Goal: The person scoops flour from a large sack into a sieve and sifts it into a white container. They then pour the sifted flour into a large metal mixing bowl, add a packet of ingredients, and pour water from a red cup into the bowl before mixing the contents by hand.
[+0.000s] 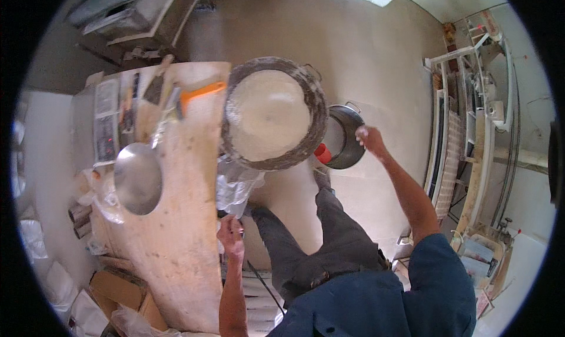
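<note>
A large tub with a crusted dark rim holds a smooth cream-white mixture. Beside it on the floor stands a metal pot, with a red cup at its near left side. My right hand is closed at the pot's right rim; whether it grips the rim or something small is unclear. My left hand is at the right edge of the wooden table, fingers curled. What it holds, if anything, is hidden. Crumpled clear plastic hangs just beyond it.
On the table lie a silver metal bowl, an orange-handled scraper and several tools. An open cardboard box is at the lower left. Shelving with boards leaning on it lines the right wall. My legs stand close to the tub.
</note>
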`<act>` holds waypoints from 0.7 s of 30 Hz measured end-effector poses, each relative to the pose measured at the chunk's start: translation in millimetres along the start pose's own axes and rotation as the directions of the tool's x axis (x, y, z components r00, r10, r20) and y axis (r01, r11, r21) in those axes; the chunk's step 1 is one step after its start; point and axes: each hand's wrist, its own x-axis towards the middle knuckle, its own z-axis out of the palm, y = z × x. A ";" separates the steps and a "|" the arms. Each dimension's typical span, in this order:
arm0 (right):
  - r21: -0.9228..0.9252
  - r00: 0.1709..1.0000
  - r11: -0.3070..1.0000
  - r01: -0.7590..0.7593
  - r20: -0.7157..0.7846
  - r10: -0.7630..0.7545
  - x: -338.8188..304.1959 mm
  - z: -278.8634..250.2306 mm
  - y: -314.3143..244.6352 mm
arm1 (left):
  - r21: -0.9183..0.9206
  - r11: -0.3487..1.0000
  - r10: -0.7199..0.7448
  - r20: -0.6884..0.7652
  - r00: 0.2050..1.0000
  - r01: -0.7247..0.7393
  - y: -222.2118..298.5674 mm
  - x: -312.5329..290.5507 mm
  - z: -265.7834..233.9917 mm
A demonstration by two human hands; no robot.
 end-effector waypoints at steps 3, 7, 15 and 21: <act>0.066 0.989 0.990 -0.122 0.087 0.116 5.4 32.2 112.3 | -0.063 0.971 -0.211 0.224 0.951 0.231 -22.4 2.9 118.3; -0.111 0.972 0.988 -0.109 0.195 0.129 37.7 96.7 207.1 | 0.166 0.985 -0.110 0.345 0.932 0.055 -54.1 28.5 214.0; -0.576 0.966 0.810 0.109 0.255 0.051 152.6 236.3 256.9 | 0.547 0.814 0.371 -0.233 0.899 -0.195 -13.3 167.5 109.9; -0.643 0.947 0.732 0.224 0.322 -0.007 169.6 290.1 295.1 | 0.577 0.754 0.525 -0.241 0.816 -0.314 7.1 224.3 64.3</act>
